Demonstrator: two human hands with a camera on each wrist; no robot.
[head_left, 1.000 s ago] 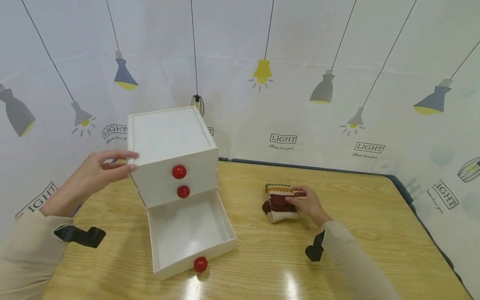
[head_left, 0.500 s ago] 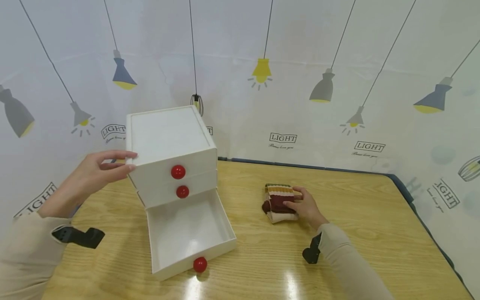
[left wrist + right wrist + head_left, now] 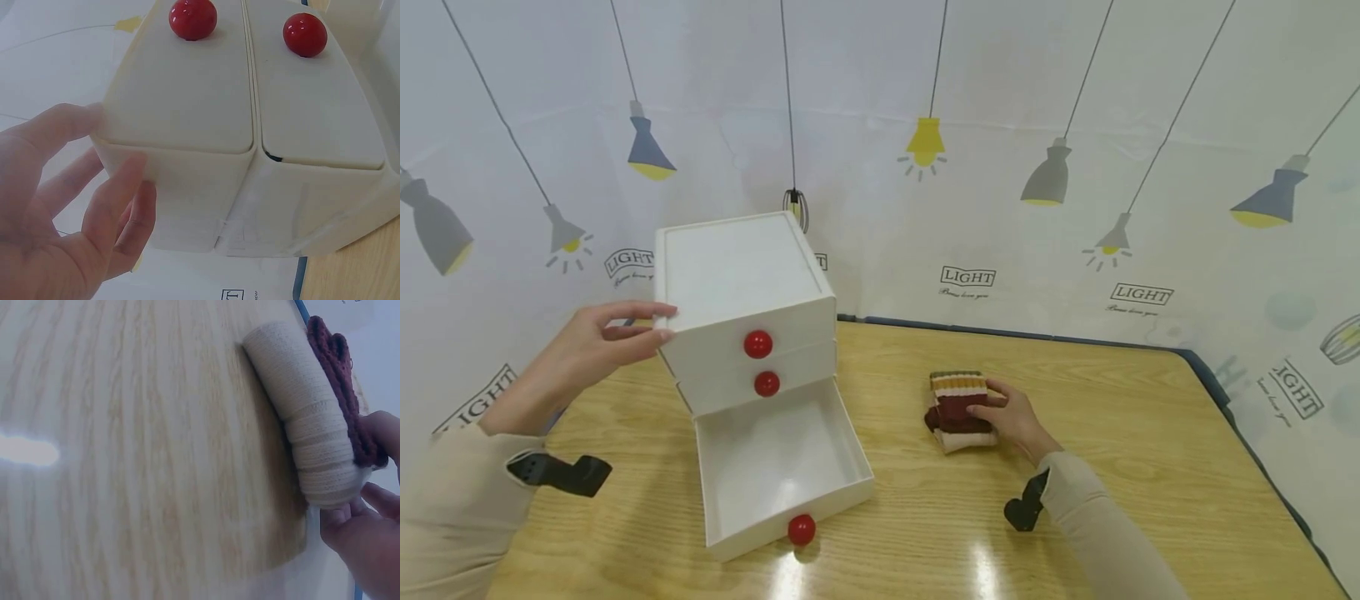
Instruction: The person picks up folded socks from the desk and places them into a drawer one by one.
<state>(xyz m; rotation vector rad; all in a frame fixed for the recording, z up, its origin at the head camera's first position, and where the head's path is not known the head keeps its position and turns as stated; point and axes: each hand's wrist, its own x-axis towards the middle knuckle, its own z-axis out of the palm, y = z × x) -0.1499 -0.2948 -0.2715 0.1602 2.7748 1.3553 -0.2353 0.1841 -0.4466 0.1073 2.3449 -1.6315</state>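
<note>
A white cabinet with red round knobs stands on the table, its bottom drawer pulled out with nothing inside. My left hand holds the cabinet's top front left corner, fingertips on the upper edges; the left wrist view shows bent fingers against its side. To the right, my right hand grips a folded bundle of knit socks, striped mustard, cream and maroon. In the right wrist view, the socks show a cream ribbed roll beside maroon knit, the fingertips at its near end.
The wooden table reaches back to a pale curtain printed with hanging lamps. The open drawer juts toward the table's front, between the cabinet and the socks. A black strap with a camera mount sits on each wrist.
The socks have shifted slightly toward me, and their cream front edge sits lower in view. The right hand has moved a little with them. The left hand and cabinet stay put.
</note>
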